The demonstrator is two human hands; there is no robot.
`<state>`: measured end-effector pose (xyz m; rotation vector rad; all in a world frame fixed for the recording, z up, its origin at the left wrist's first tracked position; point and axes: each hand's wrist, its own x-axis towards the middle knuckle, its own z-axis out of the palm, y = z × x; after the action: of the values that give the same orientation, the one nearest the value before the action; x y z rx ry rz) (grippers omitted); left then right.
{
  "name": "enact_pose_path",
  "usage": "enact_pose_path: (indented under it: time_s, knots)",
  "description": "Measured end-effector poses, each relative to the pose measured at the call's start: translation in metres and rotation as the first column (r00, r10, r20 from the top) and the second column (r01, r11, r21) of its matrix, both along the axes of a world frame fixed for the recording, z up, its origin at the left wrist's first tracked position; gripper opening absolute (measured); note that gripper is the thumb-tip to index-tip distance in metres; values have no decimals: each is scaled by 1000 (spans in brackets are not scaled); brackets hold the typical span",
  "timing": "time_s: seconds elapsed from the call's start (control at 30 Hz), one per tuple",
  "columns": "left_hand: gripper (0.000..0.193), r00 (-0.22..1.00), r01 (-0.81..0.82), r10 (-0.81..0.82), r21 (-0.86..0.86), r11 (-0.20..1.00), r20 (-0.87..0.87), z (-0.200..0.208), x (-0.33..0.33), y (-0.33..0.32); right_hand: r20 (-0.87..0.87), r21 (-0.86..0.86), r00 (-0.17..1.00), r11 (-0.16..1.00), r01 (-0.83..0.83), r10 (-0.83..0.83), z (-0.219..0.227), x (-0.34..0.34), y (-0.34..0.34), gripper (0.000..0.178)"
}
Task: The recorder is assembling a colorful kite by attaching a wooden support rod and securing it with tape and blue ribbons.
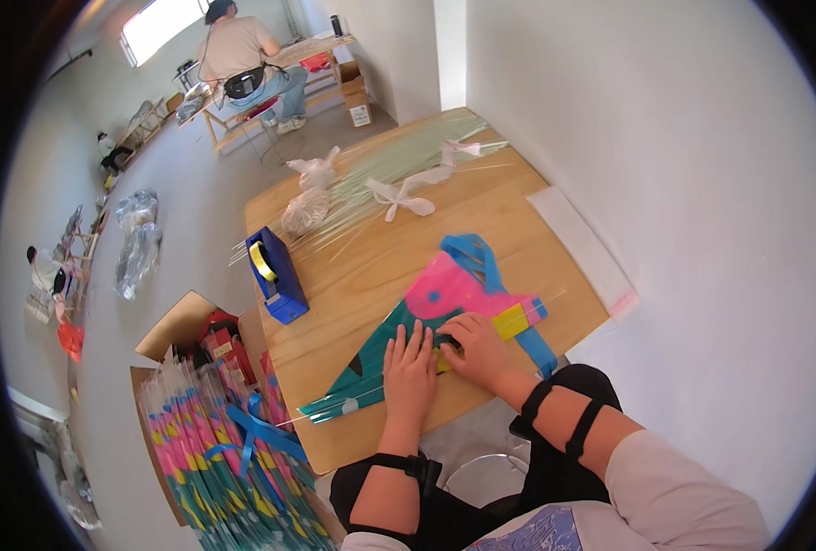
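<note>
A folded sheet (pixel 437 286) in pink, teal and yellow, with blue ribbon-like strips (pixel 478 257), lies slantwise on the wooden table. Thin clear rods or strips run along its near edge. My left hand (pixel 410 372) rests flat on the teal part, fingers stretched out. Just right of it, my right hand (pixel 478 351) bends its fingers around the sheet's near edge, beside a yellow band (pixel 511 321). What lies under its fingertips is partly hidden.
A blue tape dispenser (pixel 284 292) stands at the table's left edge. Thin pale rods (pixel 385 174) and crumpled white plastic (pixel 314 171) lie at the far side. A cardboard box (pixel 180 323) with colourful sleeved bundles stands left; a wall rises right. A person (pixel 235 57) sits farther off.
</note>
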<state>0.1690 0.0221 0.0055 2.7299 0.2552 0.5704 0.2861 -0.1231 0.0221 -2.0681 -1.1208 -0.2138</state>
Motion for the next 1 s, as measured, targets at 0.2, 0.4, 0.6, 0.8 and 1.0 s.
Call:
enact_pose_path:
  time_s: [0.2, 0.4, 0.6, 0.8, 1.0]
  knots:
    - [46, 1000, 13, -14, 59, 998, 16, 12, -8, -2, -286, 181, 950, 980, -77, 127, 10, 32, -6, 27]
    - [45, 999, 10, -12, 29, 1000, 43, 10, -7, -4, -298, -103, 819, 870, 482, -490, 3, 129, -51, 37]
    - [44, 999, 16, -16, -15, 1000, 46, 9, -9, -2, -186, -519, 837, 775, 361, -514, 6, 135, -43, 55]
    - [45, 998, 18, -16, -22, 1000, 62, 8, -7, -3, -519, -334, 775, 920, 205, -361, 4, 147, -37, 48]
    - [45, 998, 2, -1, -11, 1000, 69, 4, -9, -1, -794, -25, 603, 994, 103, -82, 39, 147, -27, 40]
